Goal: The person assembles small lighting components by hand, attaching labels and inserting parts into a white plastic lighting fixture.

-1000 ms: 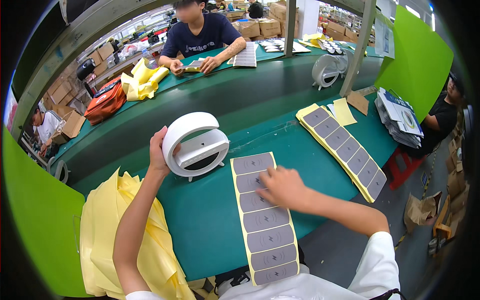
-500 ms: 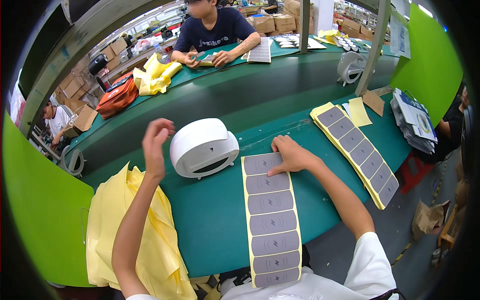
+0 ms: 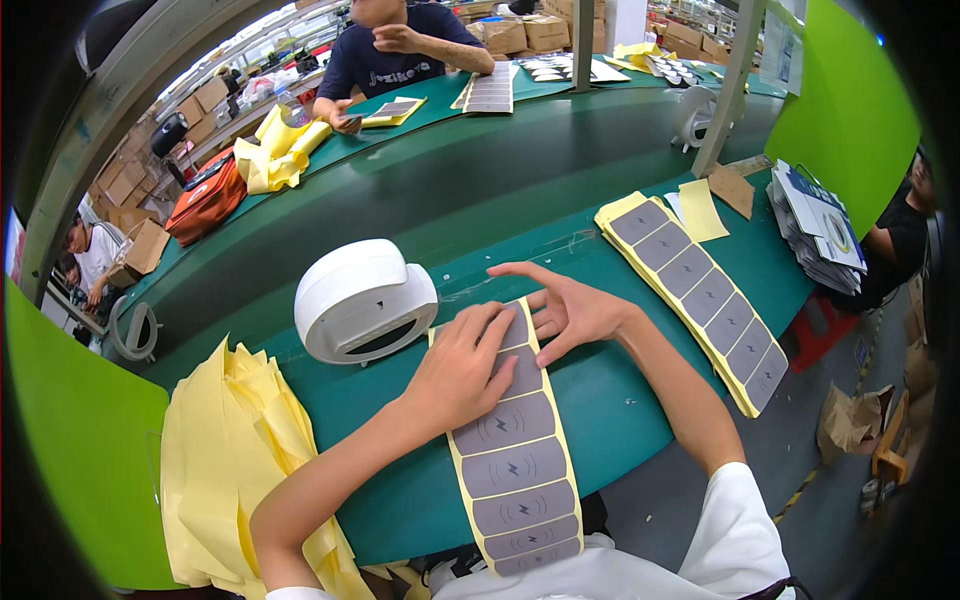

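A long strip of grey labels on yellow backing lies in front of me, its near end reaching my shirt. My left hand rests over the upper labels, fingers extended and thumb apart. At the strip's right edge is my right hand, its thumb by the edge and index finger stretched out to the left. The left hand covers part of the top labels. Just beyond it stands a white round device with a dark slot low on its front; neither hand holds it.
A stack of similar label strips lies to the right, near leaflets. Crumpled yellow backing paper hangs at the left. Across the green conveyor sits a person. Green panels flank the bench.
My left hand has come down from beside the white device onto the label strip. The strip's upper end appears shifted left. My right index finger has stretched out. The person opposite has raised one hand.
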Tool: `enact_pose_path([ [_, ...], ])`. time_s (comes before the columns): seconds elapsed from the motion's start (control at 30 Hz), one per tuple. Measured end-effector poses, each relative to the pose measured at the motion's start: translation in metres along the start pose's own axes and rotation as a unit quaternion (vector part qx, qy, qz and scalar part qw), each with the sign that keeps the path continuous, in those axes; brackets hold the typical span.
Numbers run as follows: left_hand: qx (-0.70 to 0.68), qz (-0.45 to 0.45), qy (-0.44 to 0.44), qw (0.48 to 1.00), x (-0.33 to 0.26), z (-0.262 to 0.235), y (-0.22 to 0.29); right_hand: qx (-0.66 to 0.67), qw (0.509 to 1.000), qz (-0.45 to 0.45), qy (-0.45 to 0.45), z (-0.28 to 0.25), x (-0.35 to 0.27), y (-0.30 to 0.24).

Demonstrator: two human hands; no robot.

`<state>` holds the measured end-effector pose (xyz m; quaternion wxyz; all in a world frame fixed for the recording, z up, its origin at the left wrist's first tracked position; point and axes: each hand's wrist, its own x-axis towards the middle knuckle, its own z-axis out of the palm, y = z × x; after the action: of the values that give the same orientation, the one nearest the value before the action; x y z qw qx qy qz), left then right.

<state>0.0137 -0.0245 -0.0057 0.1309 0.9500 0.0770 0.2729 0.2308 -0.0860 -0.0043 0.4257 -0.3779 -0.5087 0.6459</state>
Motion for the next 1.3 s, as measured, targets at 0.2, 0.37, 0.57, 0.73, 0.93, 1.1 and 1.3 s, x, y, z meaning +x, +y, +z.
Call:
enact_pose_path([
  [0.2, -0.08, -0.038, -0.019, 0.996, 0.002, 0.007, -0.01, -0.054, 0.998, -0.004, 0.014, -0.005, -0.001, 0.003],
  [0.37, -0.113, -0.095, 0.025, 0.989, 0.011, 0.007, -0.008, -0.102, 0.991, -0.071, 0.044, 0.003, 0.001, 0.003],
  [0.57, -0.328, -0.115, 0.289, 0.892, 0.009, -0.042, 0.021, -0.079, 0.996, -0.03, 0.029, -0.021, -0.003, 0.007],
  [0.73, -0.413, -0.119, 0.37, 0.824, 0.007, -0.108, 0.022, -0.162, 0.981, 0.053, 0.097, -0.022, -0.01, 0.004],
  [0.93, -0.388, -0.262, 0.047, 0.882, -0.047, -0.108, 0.031, -0.364, 0.914, 0.046, 0.174, -0.017, -0.006, -0.002],
  [1.1, -0.475, -0.421, -0.052, 0.771, -0.062, -0.099, 0.036, -0.577, 0.759, -0.03, 0.299, -0.004, 0.004, 0.014],
  [1.3, -0.423, -0.33, -0.024, 0.843, -0.072, -0.09, 0.018, -0.432, 0.864, -0.134, 0.221, 0.036, 0.048, 0.009],
])
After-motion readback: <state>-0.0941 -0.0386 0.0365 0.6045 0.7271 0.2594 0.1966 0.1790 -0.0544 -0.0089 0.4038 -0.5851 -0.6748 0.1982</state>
